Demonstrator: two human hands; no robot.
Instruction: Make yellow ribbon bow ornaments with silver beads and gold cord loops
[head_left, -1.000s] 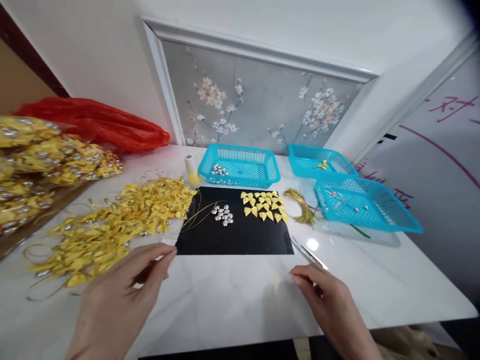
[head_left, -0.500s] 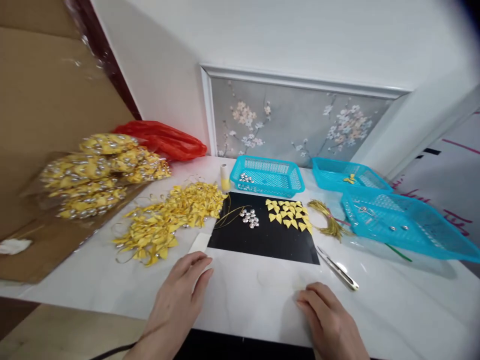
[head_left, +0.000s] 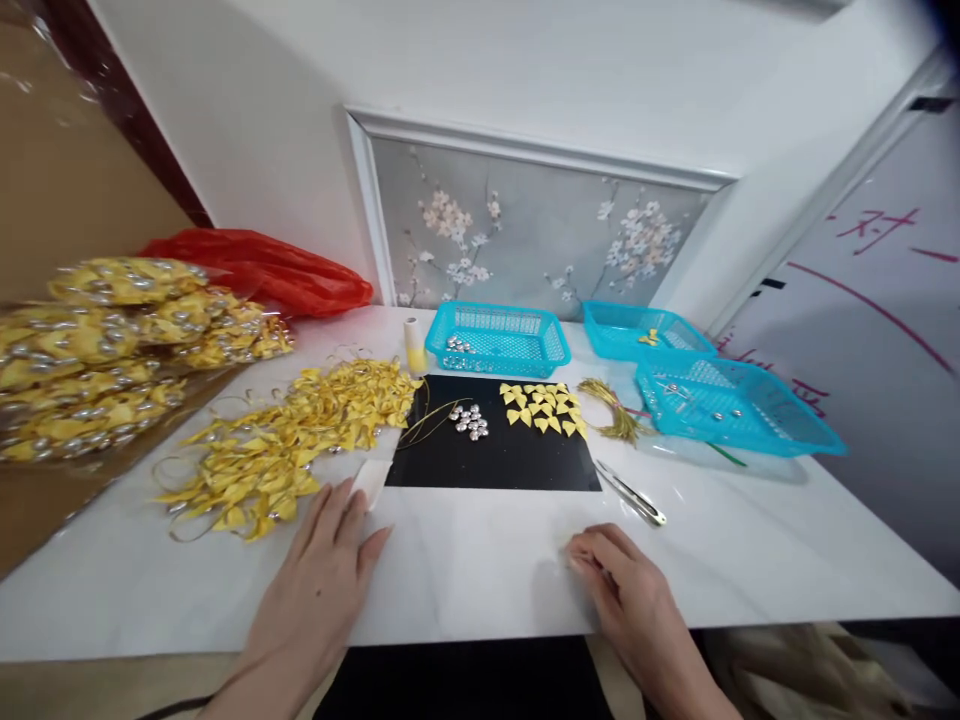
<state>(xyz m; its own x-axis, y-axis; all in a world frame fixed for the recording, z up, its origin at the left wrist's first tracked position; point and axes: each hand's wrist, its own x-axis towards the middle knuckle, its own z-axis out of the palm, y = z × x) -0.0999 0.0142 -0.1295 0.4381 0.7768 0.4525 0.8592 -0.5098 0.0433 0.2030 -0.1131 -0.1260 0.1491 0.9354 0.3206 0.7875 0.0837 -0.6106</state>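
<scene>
My left hand lies palm down on the white table, fingers stretched out, its tips beside a small white card. On the right, my right hand rests on the table with thumb and fingers pressed together; whether anything is between them is hidden. Beyond the hands lies a black mat. It bears silver beads, yellow bows in rows and thin gold wires. Tweezers lie just beyond my right hand. Left of the mat is a heap of yellow bows with beads and wires.
A blue basket with beads stands behind the mat, near a yellow-white tube. Two more blue baskets are at the right, by a gold wire bundle. Bagged bows and a red bag sit at the left.
The view has shifted, so the table things sit further left and slightly higher. My left hand has flattened, its fingers spreading by the card. My right hand stays closed on the table.
</scene>
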